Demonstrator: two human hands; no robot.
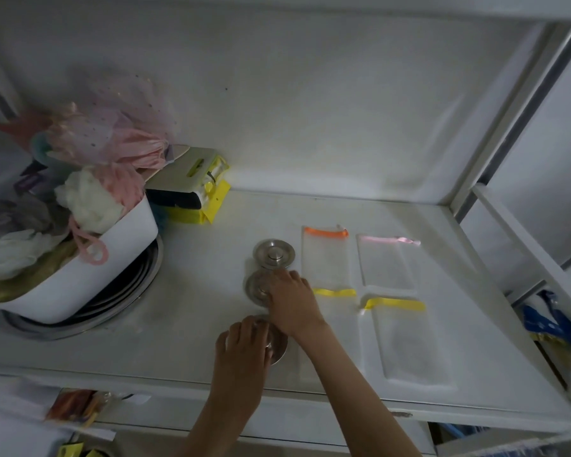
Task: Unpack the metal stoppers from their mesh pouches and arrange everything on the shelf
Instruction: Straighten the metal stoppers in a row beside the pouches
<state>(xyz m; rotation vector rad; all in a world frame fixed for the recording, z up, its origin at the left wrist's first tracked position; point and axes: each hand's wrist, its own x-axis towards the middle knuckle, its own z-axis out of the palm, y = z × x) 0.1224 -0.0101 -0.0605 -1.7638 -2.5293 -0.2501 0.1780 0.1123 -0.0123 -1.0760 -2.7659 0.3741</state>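
Observation:
Three round metal stoppers lie in a column on the white shelf (211, 291). The far stopper (273, 254) lies free. My right hand (290, 301) rests its fingers on the middle stopper (256, 286). My left hand (244, 344) covers the near stopper (277, 344), fingers on its knob. To the right lie several flat empty mesh pouches: one with an orange ribbon (325, 258), one with a pink ribbon (388, 262), one with a yellow ribbon (406, 341), and another yellow-ribboned one (335, 292) largely under my right forearm.
A white tub (89, 268) stuffed with pink and white fabric sits on metal pans (126, 301) at the left. A yellow and white packet (192, 189) lies behind it. The shelf's back wall and right frame post (515, 120) bound the space.

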